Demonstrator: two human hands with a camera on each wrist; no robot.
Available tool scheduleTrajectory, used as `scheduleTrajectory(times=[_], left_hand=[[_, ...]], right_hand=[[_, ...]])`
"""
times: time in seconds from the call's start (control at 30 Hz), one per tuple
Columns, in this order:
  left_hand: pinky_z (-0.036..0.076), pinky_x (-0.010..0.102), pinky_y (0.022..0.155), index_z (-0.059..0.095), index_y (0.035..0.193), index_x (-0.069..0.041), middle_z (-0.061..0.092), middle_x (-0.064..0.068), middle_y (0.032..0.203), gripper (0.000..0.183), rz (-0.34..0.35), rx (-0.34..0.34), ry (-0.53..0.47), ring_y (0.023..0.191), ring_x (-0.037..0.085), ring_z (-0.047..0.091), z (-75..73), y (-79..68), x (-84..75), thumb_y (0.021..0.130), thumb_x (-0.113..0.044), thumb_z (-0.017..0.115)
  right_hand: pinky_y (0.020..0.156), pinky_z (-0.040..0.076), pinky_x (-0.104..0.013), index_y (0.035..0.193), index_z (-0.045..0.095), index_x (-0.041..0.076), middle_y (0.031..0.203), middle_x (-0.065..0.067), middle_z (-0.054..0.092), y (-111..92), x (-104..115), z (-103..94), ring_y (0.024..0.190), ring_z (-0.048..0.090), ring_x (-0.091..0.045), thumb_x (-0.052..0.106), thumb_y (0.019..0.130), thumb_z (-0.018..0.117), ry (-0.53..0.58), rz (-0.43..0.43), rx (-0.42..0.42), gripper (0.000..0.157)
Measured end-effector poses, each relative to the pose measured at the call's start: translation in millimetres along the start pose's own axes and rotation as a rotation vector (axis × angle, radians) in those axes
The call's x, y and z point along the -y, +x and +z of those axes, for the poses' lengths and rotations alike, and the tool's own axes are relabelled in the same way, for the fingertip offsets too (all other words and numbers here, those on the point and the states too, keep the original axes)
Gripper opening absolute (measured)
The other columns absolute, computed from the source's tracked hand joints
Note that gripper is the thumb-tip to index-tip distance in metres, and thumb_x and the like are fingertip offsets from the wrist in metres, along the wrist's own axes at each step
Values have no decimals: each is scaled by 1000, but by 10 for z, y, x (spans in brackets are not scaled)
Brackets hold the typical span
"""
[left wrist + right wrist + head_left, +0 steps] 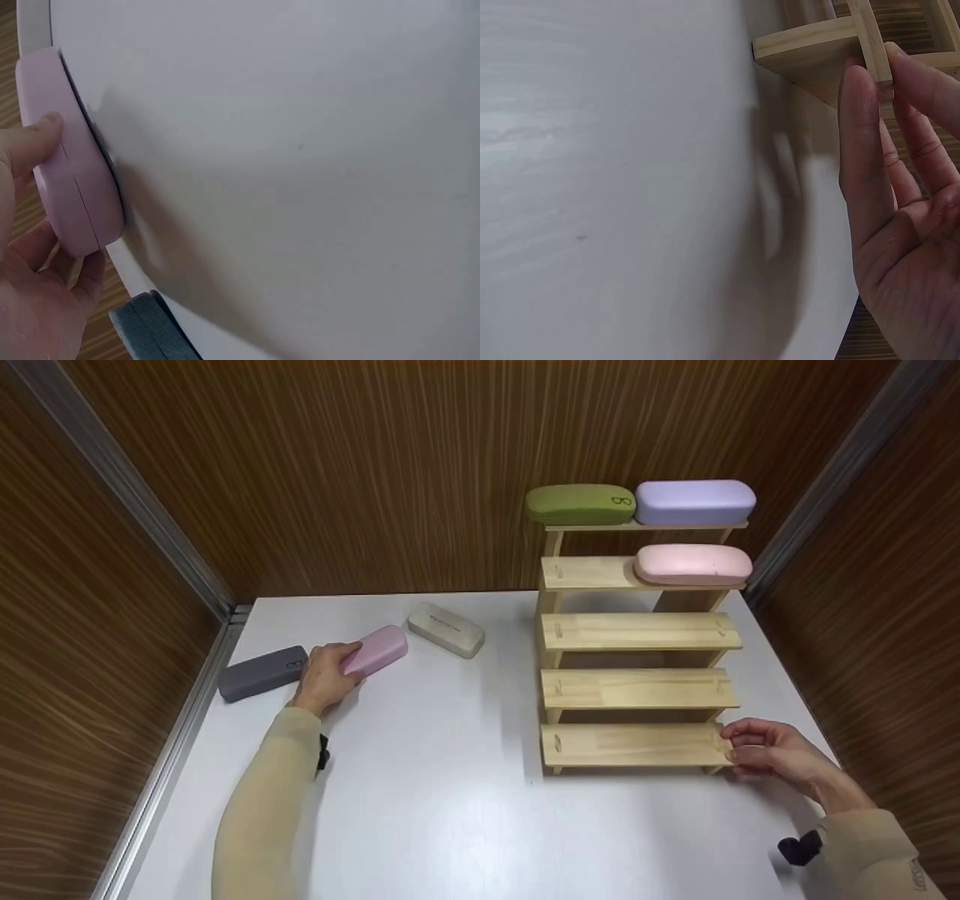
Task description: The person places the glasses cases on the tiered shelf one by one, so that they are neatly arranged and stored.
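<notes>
- Head: left hand [324, 676] grips mauve case [381, 649] between grey case [259, 675] and cream case [448, 630]; right hand [784, 756] pinches wooden rack [637, 745], probably steadying it.
- Left wrist: case clasped from opposite sides, likely for security.
- Right wrist: rack's end pinched.

A closed mauve-pink glasses case [381, 649] is slanting near the tabletop's [450, 802] back edge (left of its middle), the left hand [325, 676] is gripping it, a five-tiered pale wooden rack [637, 690] is standing toward the right edge, the right hand [784, 754] is holding its lowest tier.
</notes>
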State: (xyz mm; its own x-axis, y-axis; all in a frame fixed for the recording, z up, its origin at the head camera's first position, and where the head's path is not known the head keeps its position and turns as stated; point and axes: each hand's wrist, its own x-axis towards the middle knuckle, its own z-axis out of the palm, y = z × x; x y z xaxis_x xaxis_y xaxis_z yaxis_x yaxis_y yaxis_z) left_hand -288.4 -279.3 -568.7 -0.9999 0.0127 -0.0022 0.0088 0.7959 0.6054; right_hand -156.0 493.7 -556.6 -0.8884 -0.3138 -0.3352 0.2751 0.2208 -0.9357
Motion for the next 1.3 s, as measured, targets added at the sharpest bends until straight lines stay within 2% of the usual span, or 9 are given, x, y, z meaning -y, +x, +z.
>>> scheduleTrajectory(times=[0.2,0.3,0.43,0.7,0.93,1.17,1.3], left_hand=[[32,61,136,58,164,-10,59,22,167,64,13,1,-18,156,45,51,7,-43,25,102,-17,76],[34,61,135,59,163,-9,60,23,166,64,29,-10,-22,154,45,54,9,-48,35,102,-18,76],[35,61,135,59,162,-9,61,22,165,62,21,-3,-30,152,44,54,-12,-65,25,103,-19,75],[29,64,137,59,163,-11,58,20,168,60,-5,17,-56,157,43,49,-99,-128,-65,105,-18,73],[36,63,132,63,160,-10,64,21,163,59,79,-18,-56,151,44,56,-174,-146,-196,102,-18,75],[33,65,134,65,159,-13,63,18,164,60,114,-7,-85,153,42,53,-262,-135,-404,101,-20,75],[37,64,131,67,157,-11,67,19,160,59,158,-8,-90,149,42,57,-303,-98,-508,99,-18,76]], right_hand=[[80,68,-26,118,79,23,105,13,80,-13,-21,6,94,77,-4,-7,103,70,-3,-9,-12,35],[80,69,-26,119,79,22,106,13,81,-15,-24,10,95,78,-5,-8,103,69,2,-17,-9,35],[80,69,-26,118,79,21,107,12,82,-15,-34,15,96,78,-5,-9,103,68,9,-36,-4,36],[81,70,-29,121,79,17,110,9,83,-6,-56,36,97,81,-9,-13,102,66,62,-84,6,38],[83,70,-31,122,81,16,113,11,84,-9,-67,32,98,81,-8,-11,103,68,71,-66,-11,36],[82,70,-30,122,81,16,112,11,84,-18,-80,31,98,81,-7,-11,103,68,62,-71,-33,36],[81,70,-29,122,81,17,112,11,84,-23,-87,31,98,81,-6,-10,103,69,52,-68,-35,36]])
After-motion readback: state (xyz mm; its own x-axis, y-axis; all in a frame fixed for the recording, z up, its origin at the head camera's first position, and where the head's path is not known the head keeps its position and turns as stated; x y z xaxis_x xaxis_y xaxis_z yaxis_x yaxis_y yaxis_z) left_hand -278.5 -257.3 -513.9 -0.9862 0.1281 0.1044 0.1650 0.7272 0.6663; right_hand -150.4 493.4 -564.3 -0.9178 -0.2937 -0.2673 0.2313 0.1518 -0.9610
